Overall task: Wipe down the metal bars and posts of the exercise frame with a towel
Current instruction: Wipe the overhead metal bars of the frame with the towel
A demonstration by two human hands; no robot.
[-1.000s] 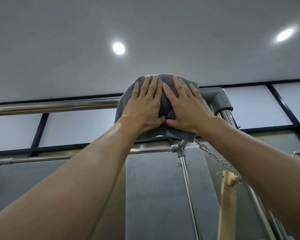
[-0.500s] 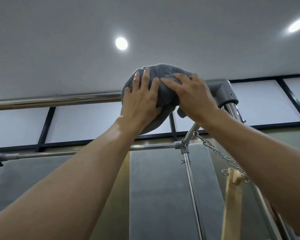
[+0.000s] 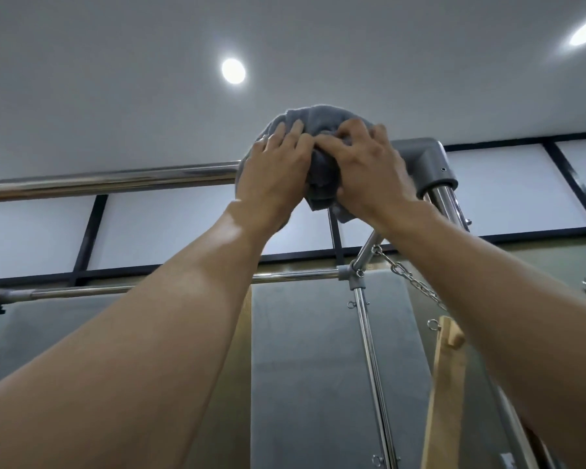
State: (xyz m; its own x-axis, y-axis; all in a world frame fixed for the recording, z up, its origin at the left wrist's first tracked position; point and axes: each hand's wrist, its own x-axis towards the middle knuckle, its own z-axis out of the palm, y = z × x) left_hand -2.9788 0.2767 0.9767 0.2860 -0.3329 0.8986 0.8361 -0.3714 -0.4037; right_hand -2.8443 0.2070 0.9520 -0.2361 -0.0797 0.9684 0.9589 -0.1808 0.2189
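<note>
Grey cloth, a bunched towel [image 3: 313, 121], sits wrapped over the right end of the top bar [image 3: 115, 181] of the exercise frame, just beside the grey corner joint [image 3: 427, 160]. Both hands are raised to it and hold it between them. The left hand [image 3: 274, 170] lies on the left side of the bundle, its fingers bent gently over the cloth toward the top. The right hand [image 3: 369, 170] is on the right side, its fingers curled tighter and digging into the folds; its index finger reaches across to touch the left hand. A loose end of the towel hangs down between the 2 wrists.

Below the corner joint a shiny post [image 3: 442, 198] runs down, partly hidden by the right forearm. A thinner lower bar [image 3: 295, 275] crosses behind the arms and meets a small grey connector, from which a slim rod [image 3: 369, 350] drops toward the bottom edge. A chain [image 3: 410, 279] slants down from that connector toward a wooden bar [image 3: 444, 384] on the right. Overhead, 2 round lights [image 3: 233, 71] glow in the pale ceiling, and dark-framed panes line the wall behind the frame.
</note>
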